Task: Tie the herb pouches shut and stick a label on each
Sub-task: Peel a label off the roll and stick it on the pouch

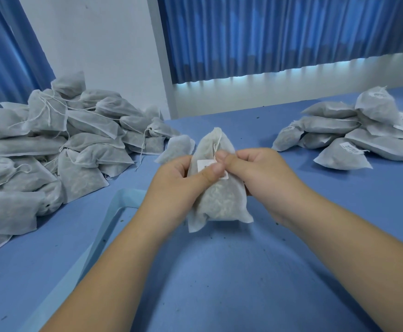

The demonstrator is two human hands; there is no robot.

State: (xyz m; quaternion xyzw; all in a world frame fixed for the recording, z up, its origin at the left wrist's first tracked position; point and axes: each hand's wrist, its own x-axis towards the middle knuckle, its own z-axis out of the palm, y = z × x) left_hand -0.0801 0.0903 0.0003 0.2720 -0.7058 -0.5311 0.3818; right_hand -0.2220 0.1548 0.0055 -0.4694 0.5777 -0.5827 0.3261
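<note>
A single head-worn wide-angle view looks forward and down, close over the blue table (219,271).

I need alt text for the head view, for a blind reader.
The left hand and right hand hold a herb pouch at a blue table, left thumb on its white label. Pouch heaps lie left and right.

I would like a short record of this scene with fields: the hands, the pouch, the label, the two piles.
left hand: grips held pouch, thumb on label
right hand: pinches held pouch near its string
held pouch: upright, filled
label: white, on the pouch front
left pile: pouches, no labels visible
right pile: pouches, several labelled
</note>
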